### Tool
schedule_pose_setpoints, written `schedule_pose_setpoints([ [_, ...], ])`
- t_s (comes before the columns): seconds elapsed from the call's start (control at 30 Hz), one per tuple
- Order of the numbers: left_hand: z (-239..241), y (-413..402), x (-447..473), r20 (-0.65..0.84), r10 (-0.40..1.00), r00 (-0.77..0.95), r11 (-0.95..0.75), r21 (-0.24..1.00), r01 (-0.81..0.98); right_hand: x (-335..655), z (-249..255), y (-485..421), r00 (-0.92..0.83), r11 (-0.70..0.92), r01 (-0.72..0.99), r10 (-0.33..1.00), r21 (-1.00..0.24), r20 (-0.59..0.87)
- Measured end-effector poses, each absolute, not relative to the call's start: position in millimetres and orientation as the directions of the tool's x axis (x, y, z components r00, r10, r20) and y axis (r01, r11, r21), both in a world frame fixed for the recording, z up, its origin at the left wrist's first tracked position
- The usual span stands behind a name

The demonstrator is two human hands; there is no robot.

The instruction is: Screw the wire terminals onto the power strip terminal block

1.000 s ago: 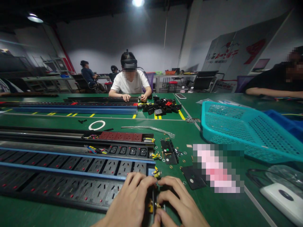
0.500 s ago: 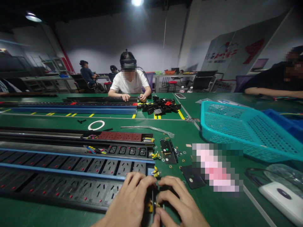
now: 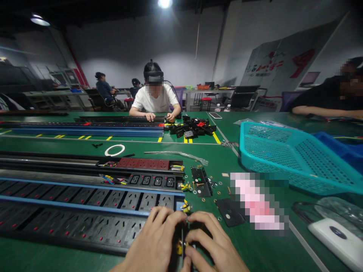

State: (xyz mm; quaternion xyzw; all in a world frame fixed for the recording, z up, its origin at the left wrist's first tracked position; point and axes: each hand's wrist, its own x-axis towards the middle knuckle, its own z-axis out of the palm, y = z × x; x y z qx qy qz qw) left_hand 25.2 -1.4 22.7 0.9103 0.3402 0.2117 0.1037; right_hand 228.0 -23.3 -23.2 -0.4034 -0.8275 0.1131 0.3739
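We find one thin plate (image 3: pixel 182 235) grasped between left hand (image 3: pixel 157 240) and right hand (image 3: pixel 217 241); beyond, we count five brown sockets (image 3: pixel 143 163), one turquoise basket (image 3: pixel 280 180).

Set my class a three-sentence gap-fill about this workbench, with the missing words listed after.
The person's bare left hand covers part of the nearest long socket strip, coloured mostly ____.
The turquoise perforated plastic basket stands to the ____ of the bare right hand.
The thin white ring lies on a ____ tabletop.
Missing words: black; right; green.
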Motion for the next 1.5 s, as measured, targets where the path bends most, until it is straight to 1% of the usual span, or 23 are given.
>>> schedule_pose_setpoints([
  [0.13, 23, -2, 24, 0.296, 0.675, 0.675, -0.734, 0.357, 0.578, 230, -25, -23, -0.389, 0.633, 0.597, 0.765, -0.492, 0.513],
  [0.27, 22, -1, 24, 0.304, 0.673, 0.675, -0.737, 0.350, 0.577, 228, -26, -24, -0.386, 0.624, 0.603, 0.774, -0.497, 0.502],
  [0.4, 20, 1, 26, 0.309, 0.671, 0.674, -0.739, 0.353, 0.574, 230, -20, -25, -0.425, 0.659, 0.608, 0.742, -0.444, 0.519],
  [0.47, 20, 1, 27, 0.296, 0.677, 0.673, -0.732, 0.368, 0.574, 236, -13, -19, -0.415, 0.653, 0.643, 0.737, -0.400, 0.534],
  [0.5, 20, 1, 27, 0.291, 0.682, 0.671, -0.726, 0.378, 0.574, 241, -9, -15, -0.394, 0.633, 0.675, 0.744, -0.380, 0.539],
  [0.53, 21, 0, 27, 0.285, 0.687, 0.668, -0.720, 0.389, 0.575, 248, -6, -8, -0.343, 0.581, 0.728, 0.769, -0.364, 0.539],
  [0.57, 22, 0, 27, 0.277, 0.694, 0.664, -0.712, 0.399, 0.578, 255, -5, 0, -0.279, 0.503, 0.788, 0.807, -0.356, 0.521],
  [0.63, 23, -1, 26, 0.265, 0.706, 0.657, -0.698, 0.416, 0.583, 272, -5, 17, -0.193, 0.385, 0.870, 0.841, -0.307, 0.506],
  [0.7, 23, -1, 24, 0.254, 0.712, 0.655, -0.690, 0.428, 0.584, 288, -9, 33, -0.185, 0.318, 0.923, 0.862, -0.218, 0.472],
  [0.77, 21, 0, 22, 0.254, 0.703, 0.664, -0.697, 0.432, 0.572, 300, -15, 43, -0.205, 0.287, 0.947, 0.883, -0.141, 0.422],
  [0.87, 19, 1, 21, 0.252, 0.696, 0.672, -0.701, 0.441, 0.560, 306, -21, 46, -0.238, 0.293, 0.952, 0.891, -0.089, 0.386],
  [0.97, 18, 2, 20, 0.226, 0.703, 0.675, -0.689, 0.453, 0.566, 304, -20, 44, -0.245, 0.299, 0.951, 0.890, -0.084, 0.385],
  [1.13, 22, 0, 22, 0.172, 0.721, 0.672, -0.661, 0.462, 0.591, 304, -17, 47, -0.204, 0.260, 0.960, 0.902, -0.102, 0.382],
  [1.23, 22, 0, 23, 0.164, 0.726, 0.668, -0.656, 0.455, 0.602, 307, -21, 51, -0.187, 0.239, 0.967, 0.901, -0.087, 0.391],
  [1.33, 14, 2, 22, 0.187, 0.732, 0.655, -0.657, 0.450, 0.605, 310, -27, 55, -0.149, 0.213, 0.970, 0.904, -0.121, 0.400],
  [1.43, 1, 5, 20, 0.277, 0.709, 0.648, -0.692, 0.450, 0.565, 311, -30, 59, -0.110, 0.193, 0.965, 0.915, -0.180, 0.389],
  [1.5, -6, 6, 19, 0.285, 0.705, 0.649, -0.696, 0.452, 0.557, 311, -30, 60, -0.094, 0.179, 0.965, 0.920, -0.193, 0.380],
])
